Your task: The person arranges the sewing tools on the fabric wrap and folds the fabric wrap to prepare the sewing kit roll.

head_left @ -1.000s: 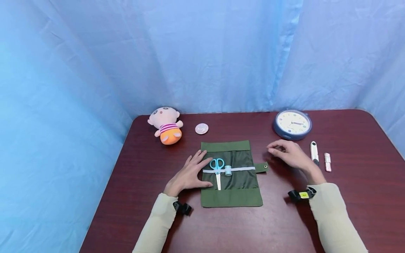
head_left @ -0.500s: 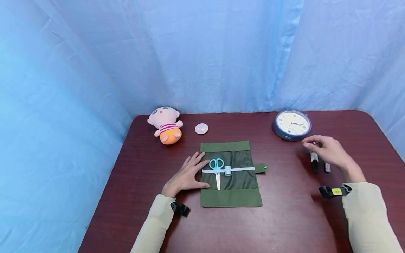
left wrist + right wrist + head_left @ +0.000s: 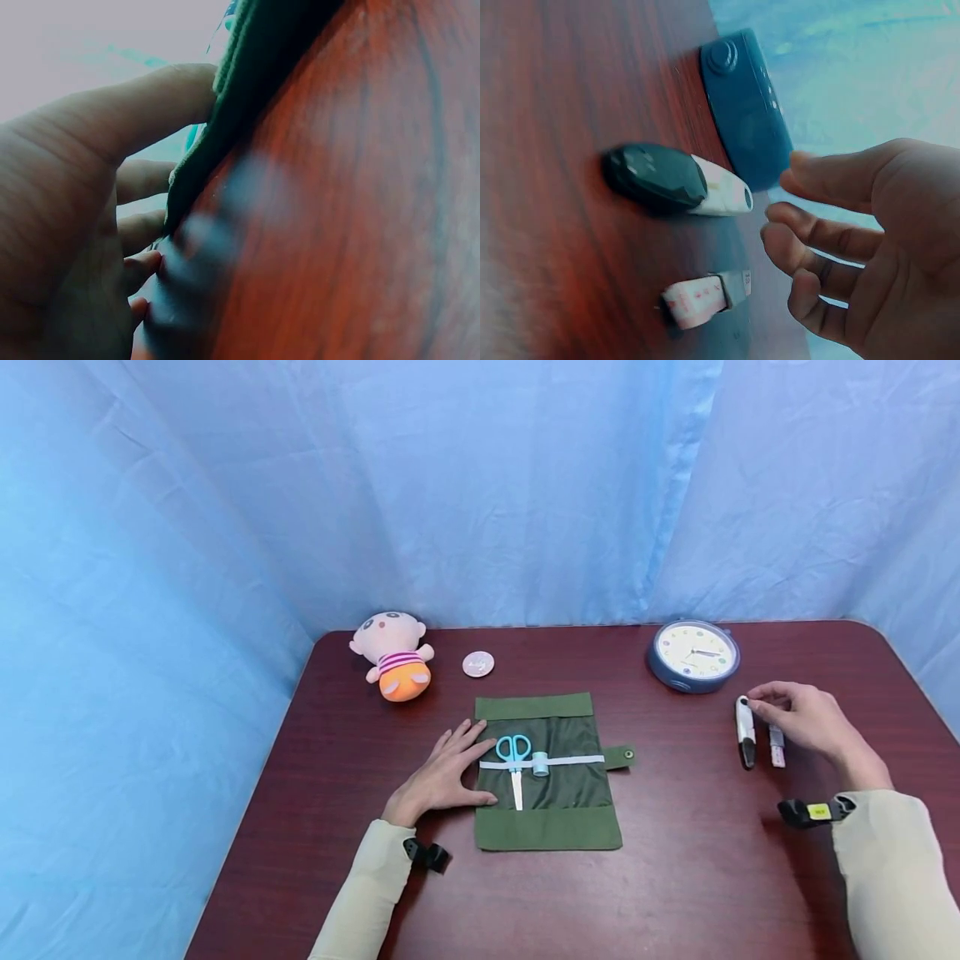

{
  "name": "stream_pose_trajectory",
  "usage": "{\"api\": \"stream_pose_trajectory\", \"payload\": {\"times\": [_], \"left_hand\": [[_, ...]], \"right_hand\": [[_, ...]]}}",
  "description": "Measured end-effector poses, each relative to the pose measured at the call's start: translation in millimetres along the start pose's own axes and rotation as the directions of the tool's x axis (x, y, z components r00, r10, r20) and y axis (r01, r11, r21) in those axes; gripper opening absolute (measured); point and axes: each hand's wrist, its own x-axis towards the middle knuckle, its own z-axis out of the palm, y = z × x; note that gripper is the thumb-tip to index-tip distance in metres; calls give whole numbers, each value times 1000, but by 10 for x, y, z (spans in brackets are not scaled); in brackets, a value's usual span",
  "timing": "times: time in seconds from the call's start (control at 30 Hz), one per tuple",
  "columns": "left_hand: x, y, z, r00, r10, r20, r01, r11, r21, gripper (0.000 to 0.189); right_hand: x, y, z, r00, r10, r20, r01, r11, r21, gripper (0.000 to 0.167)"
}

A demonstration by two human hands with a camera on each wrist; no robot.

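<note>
Left fingers [image 3: 476,752] spread on green case [image 3: 551,828], right fingers [image 3: 840,180] loosely bent, near white-and-black tool [image 3: 746,732]

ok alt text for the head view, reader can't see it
Left hand rests on an open green pouch, scissors and spool strapped inside; right hand is beside a black-and-white tool. Clock, toy and disc lie behind.

No text could be read with certainty. The clock [image 3: 693,652] bore numerals and the round badge [image 3: 478,664] carried lettering, both too small to make out. The yellow label [image 3: 819,812] on the right wrist strap [image 3: 795,814] and the red print [image 3: 705,297] on the small block [image 3: 691,304] were blurred.
</note>
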Motion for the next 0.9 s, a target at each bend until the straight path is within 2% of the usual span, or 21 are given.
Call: {"api": "stream_pose_trajectory", "payload": {"times": [0.23,0.37,0.47,0.57,0.77,0.9], "left_hand": [[3,-5,3,1000,2,1,-2,1000,-12,87],[5,-17,9,1000,0,8,0,1000,-5,88],[1,-23,4,1000,-5,11,5,1000,-1,88],[-5,-28,2,1000,-5,8,5,1000,-8,88],[-7,-25,8,1000,3,4,-3,1000,-21,87],[-6,-11,5,1000,10,0,-10,1000,-21,87]], "right_hand": [[-169,-25,114,993,-54,-107,47,997,-67,29],[-327,-61,211,978,-78,-195,59,993,-102,22],[-456,-118,299,965,-67,-252,41,993,-107,21],[-567,-185,380,958,-18,-285,-10,995,-97,23],[-709,-278,482,936,30,-352,-63,995,-82,28],[-749,-291,523,932,67,-356,-100,992,-74,31]]}}
